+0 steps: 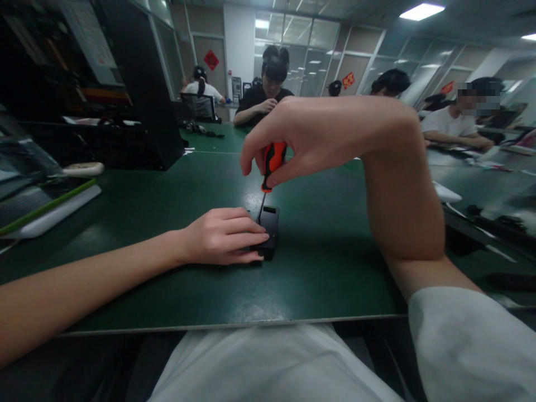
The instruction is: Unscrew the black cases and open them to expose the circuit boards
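Spanning the foreground, the green tabletop [330, 279] bears a dark cabinet [125, 84] at left, cut off by the frame; print on the cabinet's pale sheet [87, 36] is too blurred to read. Right hand [304, 131]: fingers closed around an orange-and-black screwdriver [276, 157], the handle's upper end concealed. Left hand [220, 235]: fingers slightly bent, laid across a black box [272, 223]; thumb hidden, so whether they grip it cannot be told. Black box: on the tabletop, left portion covered. Screwdriver: tilted, shaft reaching the box, tip indistinct. Red wall signs [211, 60]: characters illegible.
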Action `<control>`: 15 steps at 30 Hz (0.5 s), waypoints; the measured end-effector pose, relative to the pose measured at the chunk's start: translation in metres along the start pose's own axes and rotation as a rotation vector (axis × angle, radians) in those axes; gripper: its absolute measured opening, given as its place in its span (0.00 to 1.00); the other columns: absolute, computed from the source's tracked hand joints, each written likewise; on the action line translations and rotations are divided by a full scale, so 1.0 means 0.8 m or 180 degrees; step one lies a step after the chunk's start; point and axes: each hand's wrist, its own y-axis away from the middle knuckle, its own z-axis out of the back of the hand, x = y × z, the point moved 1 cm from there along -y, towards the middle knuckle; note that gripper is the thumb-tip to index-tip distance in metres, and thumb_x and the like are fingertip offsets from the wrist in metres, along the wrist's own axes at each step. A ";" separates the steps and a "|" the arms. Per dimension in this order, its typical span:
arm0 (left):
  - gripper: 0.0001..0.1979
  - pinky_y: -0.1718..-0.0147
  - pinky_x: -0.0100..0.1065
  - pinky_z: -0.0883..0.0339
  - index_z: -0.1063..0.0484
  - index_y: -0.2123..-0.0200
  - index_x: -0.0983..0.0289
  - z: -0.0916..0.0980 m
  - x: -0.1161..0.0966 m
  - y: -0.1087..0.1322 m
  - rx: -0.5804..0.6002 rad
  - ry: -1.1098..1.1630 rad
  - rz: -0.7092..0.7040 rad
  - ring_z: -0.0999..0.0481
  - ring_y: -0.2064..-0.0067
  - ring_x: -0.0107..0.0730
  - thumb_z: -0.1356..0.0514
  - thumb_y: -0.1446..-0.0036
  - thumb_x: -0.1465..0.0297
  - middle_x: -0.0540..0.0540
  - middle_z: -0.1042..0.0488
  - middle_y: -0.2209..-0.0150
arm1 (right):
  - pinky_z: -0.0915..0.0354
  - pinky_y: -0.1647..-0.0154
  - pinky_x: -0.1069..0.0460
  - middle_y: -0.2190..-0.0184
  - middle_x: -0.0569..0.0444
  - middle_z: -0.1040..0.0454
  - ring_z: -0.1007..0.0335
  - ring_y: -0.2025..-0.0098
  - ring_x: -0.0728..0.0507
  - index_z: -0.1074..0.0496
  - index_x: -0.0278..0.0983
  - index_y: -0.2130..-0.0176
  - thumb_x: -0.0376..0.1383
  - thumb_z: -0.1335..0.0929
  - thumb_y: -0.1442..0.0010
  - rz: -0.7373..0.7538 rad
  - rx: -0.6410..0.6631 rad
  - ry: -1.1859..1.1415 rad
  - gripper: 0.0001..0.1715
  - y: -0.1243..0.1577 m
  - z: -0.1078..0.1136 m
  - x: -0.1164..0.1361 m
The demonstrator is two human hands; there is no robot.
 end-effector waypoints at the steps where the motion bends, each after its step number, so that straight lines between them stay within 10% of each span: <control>1: 0.15 0.64 0.36 0.22 0.26 0.54 0.69 0.000 0.000 0.000 0.0003 0.0000 -0.0006 0.18 0.62 0.39 0.31 0.42 0.69 0.63 0.17 0.60 | 0.40 0.62 0.60 0.59 0.59 0.24 0.33 0.63 0.57 0.25 0.33 0.48 0.42 0.31 0.39 0.0032 0.0041 -0.0084 0.23 0.000 0.000 0.000; 8: 0.15 0.64 0.36 0.21 0.26 0.53 0.67 0.000 0.000 -0.001 0.0084 -0.0012 0.0056 0.18 0.62 0.39 0.32 0.41 0.69 0.62 0.17 0.60 | 0.38 0.61 0.55 0.64 0.52 0.23 0.30 0.64 0.51 0.25 0.31 0.48 0.47 0.34 0.34 -0.0621 0.0030 -0.0128 0.25 0.000 -0.004 -0.010; 15: 0.13 0.63 0.35 0.21 0.26 0.52 0.62 0.001 0.000 0.000 0.0072 0.0008 0.0134 0.17 0.62 0.37 0.34 0.39 0.67 0.59 0.17 0.60 | 0.39 0.53 0.55 0.54 0.54 0.24 0.32 0.54 0.51 0.29 0.28 0.44 0.50 0.33 0.37 -0.0264 0.0327 -0.0326 0.33 -0.001 0.001 -0.012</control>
